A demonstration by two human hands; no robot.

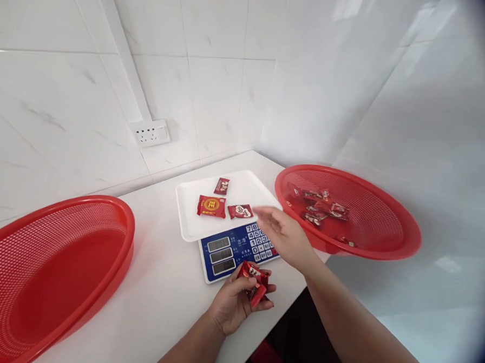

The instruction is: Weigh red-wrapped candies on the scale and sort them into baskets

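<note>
In front of the scale, my left hand (234, 305) is closed around several small red snack packets (257, 282), its thumb pressed over them. My right hand (284, 235) reaches over the scale's keypad with fingers stretched out and nothing visible in them. Its fingertips are close to a dark red packet (240, 211) on the white weighing tray (252, 187); whether they touch it I cannot tell. Also lying on the tray are a larger red packet with a yellow emblem (211, 206) and a small dark red packet (221, 186). The blue scale (203, 263) has three displays, their digits too faint to read.
At the right edge of the white table (155, 301) a red mesh basket (402, 233) holds several wrapped packets. Another red basket (122, 224) stands on the left, with no packets visible inside. Behind the table is a tiled wall with a socket panel (150, 133).
</note>
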